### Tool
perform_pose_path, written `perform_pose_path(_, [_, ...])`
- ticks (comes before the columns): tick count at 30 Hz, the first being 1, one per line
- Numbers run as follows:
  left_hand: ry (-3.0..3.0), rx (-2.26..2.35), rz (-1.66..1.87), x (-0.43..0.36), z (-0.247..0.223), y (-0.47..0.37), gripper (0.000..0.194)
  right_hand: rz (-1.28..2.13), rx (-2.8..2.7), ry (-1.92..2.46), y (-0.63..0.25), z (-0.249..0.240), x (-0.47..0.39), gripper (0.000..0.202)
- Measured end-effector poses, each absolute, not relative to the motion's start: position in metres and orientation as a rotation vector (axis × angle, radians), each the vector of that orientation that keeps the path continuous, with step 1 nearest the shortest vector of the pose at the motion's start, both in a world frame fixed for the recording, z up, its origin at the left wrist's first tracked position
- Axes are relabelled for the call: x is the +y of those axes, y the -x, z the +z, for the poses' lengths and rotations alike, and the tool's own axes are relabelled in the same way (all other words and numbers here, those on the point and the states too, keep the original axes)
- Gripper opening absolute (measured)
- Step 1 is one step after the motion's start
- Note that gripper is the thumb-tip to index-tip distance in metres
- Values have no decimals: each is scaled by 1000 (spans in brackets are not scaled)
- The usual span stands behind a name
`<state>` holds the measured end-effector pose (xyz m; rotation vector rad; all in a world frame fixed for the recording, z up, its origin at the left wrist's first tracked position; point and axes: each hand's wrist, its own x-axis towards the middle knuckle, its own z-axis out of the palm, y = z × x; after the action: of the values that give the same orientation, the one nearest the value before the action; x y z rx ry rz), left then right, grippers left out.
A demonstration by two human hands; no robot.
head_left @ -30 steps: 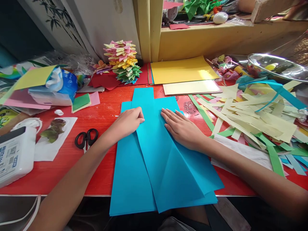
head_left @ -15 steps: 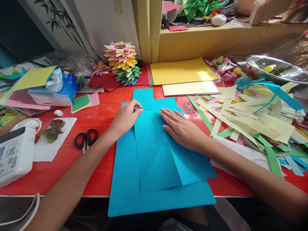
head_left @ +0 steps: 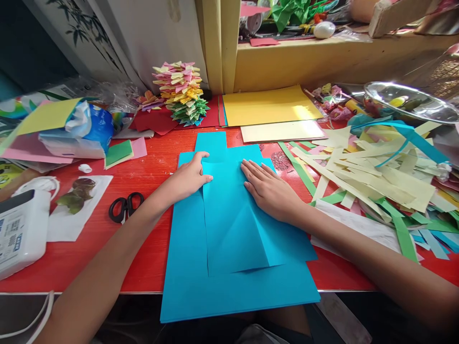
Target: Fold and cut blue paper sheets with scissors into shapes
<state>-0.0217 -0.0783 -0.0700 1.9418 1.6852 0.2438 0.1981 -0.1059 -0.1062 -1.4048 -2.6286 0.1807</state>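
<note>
A creased blue sheet (head_left: 229,229) lies over larger blue paper (head_left: 236,298) that reaches past the table's front edge. My left hand (head_left: 191,177) rests at the upper left edge of the creased sheet, thumb and index finger apart, its other fingers curled under and partly hidden. Flat on the sheet's upper right part is my right hand (head_left: 267,188), with its fingers stretched out and nothing held. Black-handled scissors (head_left: 125,207) lie to the left, partly behind my left forearm.
Cut paper strips (head_left: 387,177) are heaped at the right. Yellow sheets (head_left: 268,105) and a folded-paper stack (head_left: 182,93) stand at the back. A white device (head_left: 23,234) and a leaf on white paper (head_left: 77,196) sit at the left.
My left thumb and index finger have spread apart, and the thumb is a little lower. The creased sheet's lower edge has moved slightly up. My right hand stays flat.
</note>
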Motion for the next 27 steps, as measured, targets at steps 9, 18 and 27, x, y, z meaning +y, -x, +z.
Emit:
perform_pose_path(9, [-1990, 1673, 193, -78, -69, 24, 61, 149, -2625, 1407, -198, -108, -106, 56])
perform_pose_path(18, [-1993, 1693, 136, -78, -71, 23, 61, 151, -2622, 1405, -197, -109, -105, 56])
perform_pose_path(27, [-1982, 1681, 91, -78, -70, 24, 62, 151, -2617, 1403, -197, -110, -104, 57])
